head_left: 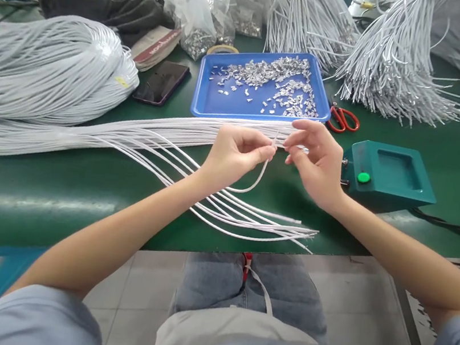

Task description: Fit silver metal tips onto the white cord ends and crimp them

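Observation:
My left hand (237, 153) is closed in a pinch on a thin white cord (254, 182) that loops down below the fingers. My right hand (316, 156) is closed in a pinch at the tip of the same cord, fingertips nearly touching those of the left; whatever small piece it holds is too small to name. Both hands hover above a spread of white cords (165, 140) lying across the green table (58, 193). Just behind the hands sits a blue tray (212, 101) scattered with small metal clips (278, 82).
A big coil of white cord (42, 69) lies at left. A green press box with a green button (389, 176) stands at right, red scissors (344, 119) behind it. A phone (161, 81), bags of clips (200, 24) and bundles of cut cords (397, 65) fill the back.

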A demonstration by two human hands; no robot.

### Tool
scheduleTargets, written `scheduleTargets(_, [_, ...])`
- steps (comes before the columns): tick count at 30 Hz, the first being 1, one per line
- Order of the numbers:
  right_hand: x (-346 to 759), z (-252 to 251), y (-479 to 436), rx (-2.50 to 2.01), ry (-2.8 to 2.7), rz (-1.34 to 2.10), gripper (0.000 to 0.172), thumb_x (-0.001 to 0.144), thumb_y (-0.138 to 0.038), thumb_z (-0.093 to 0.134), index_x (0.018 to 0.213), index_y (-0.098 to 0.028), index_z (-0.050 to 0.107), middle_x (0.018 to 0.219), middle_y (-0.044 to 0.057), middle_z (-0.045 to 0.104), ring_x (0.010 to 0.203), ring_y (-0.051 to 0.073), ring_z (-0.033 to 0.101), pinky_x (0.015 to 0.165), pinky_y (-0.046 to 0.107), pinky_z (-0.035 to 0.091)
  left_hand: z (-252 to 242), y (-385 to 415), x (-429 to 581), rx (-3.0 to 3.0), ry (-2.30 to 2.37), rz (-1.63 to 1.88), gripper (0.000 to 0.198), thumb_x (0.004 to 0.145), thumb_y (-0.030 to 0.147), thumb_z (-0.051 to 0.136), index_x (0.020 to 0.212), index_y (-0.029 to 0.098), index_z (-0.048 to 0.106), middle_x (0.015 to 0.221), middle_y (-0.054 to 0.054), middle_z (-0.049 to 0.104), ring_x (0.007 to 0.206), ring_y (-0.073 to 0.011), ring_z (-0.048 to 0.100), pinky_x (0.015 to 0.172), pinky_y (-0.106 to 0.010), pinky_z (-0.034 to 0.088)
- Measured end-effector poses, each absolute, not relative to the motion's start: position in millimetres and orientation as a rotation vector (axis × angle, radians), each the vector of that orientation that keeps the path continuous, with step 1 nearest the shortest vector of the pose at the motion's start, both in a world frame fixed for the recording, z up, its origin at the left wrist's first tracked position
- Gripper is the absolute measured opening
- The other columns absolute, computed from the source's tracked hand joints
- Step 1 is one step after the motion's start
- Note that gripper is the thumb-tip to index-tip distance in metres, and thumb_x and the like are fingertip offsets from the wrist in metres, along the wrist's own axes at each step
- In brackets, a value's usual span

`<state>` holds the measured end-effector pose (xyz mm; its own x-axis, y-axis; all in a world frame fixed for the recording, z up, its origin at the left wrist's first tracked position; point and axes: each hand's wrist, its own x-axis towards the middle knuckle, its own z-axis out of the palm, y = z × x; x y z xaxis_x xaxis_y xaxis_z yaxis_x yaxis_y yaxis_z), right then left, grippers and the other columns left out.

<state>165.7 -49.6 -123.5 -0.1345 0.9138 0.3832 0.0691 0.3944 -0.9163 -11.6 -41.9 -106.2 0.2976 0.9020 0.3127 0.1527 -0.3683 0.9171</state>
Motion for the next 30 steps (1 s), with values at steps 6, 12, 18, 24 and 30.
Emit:
scheduleTargets(6, [173.7,-133.9,-38.1,-0.755,-2.006,0.179,0.021,0.090,-0.017,0.054,0.109,-0.024,0.060,0.093,0.004,0.069,0.090,0.018,0.065,0.065,0.031,0.057,-93.7,-39.8,-13.8,1.207,0.866,0.791,0.013,0.067,0.021,0.077,0.062,0.011,0.070,0.056,-0.001,0.058,0.045,-0.0028,0.044,0.041,-0.015,0.033])
scheduleTargets(12, [176.0,-125.7,-36.4,-0.848,-2.151,0.036,0.018,0.094,-0.023,0.050,0.079,-0.026,0.060,0.083,0.002,0.068,0.084,0.019,0.060,0.078,0.039,0.051,-100.9,-36.3,-12.8,1.105,0.819,0.697,0.016,0.064,0.020,0.082,0.058,0.012,0.070,0.051,0.000,0.055,0.046,-0.0028,0.043,0.040,-0.014,0.034])
scheduleTargets(18, [168.5,-118.3,-46.2,-1.151,-1.971,0.410,0.016,0.088,-0.025,0.052,0.073,-0.024,0.057,0.079,0.004,0.062,0.080,0.019,0.054,0.073,0.036,0.045,-111.1,-37.2,-11.4,1.320,0.881,0.742,0.020,0.075,0.030,0.074,0.066,0.013,0.070,0.061,-0.003,0.061,0.050,-0.0081,0.050,0.048,-0.022,0.044])
scheduleTargets(24, [160.8,-108.4,-53.3,-1.087,-1.243,1.833,0.024,0.073,-0.034,0.070,0.070,-0.018,0.054,0.066,-0.003,0.045,0.061,0.009,0.042,0.051,0.022,0.032,-134.9,-29.1,-17.6,2.464,0.971,1.187,0.019,0.088,0.021,0.055,0.077,0.018,0.070,0.073,-0.005,0.067,0.070,-0.0157,0.061,0.066,-0.029,0.046])
scheduleTargets(30, [166.0,-104.1,-48.2,-1.308,-1.474,1.287,0.017,0.079,-0.030,0.065,0.089,-0.017,0.062,0.074,0.000,0.056,0.069,0.013,0.053,0.062,0.028,0.042,-143.6,-30.3,-10.5,1.997,0.988,1.233,0.012,0.084,0.018,0.057,0.084,0.014,0.069,0.070,-0.002,0.064,0.058,-0.0116,0.060,0.059,-0.025,0.047])
